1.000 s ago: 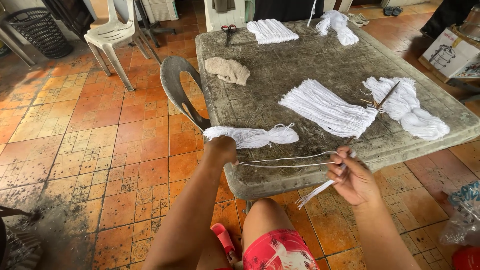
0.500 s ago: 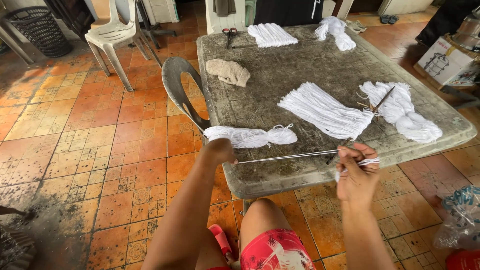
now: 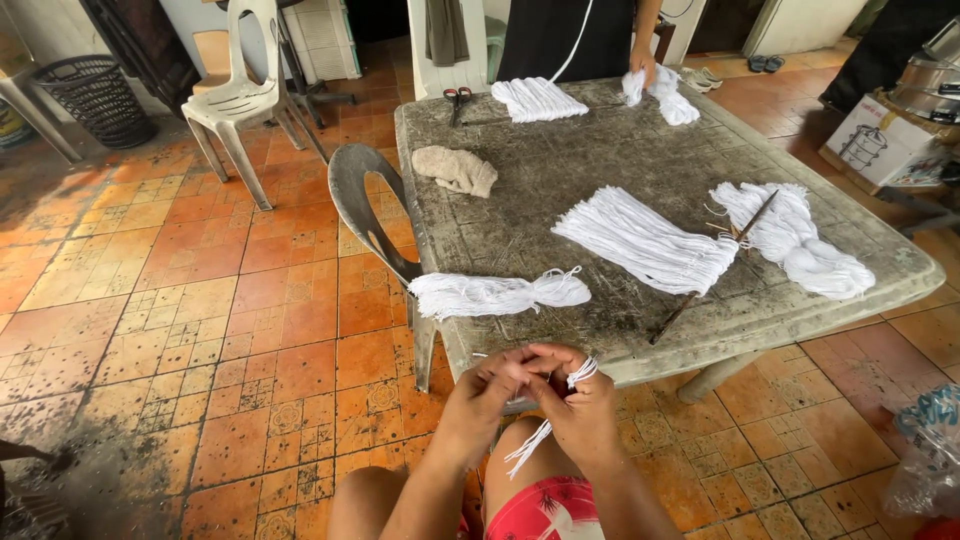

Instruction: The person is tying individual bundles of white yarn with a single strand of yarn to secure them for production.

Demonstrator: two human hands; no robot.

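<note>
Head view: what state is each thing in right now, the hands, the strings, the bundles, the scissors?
Left hand: pinching white strings.
Right hand: closed on white strings, ends dangling.
Tied bundle: lying flat, knotted near one end.
Loose bundle: spread flat.
Scissors: closed, lying on table.

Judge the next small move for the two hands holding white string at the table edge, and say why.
Probably bring the short white strands up to the tied bundle and wrap them on. Left hand and right hand meet, pinching the strands just below the table edge, with that bundle the nearest piece.
</note>
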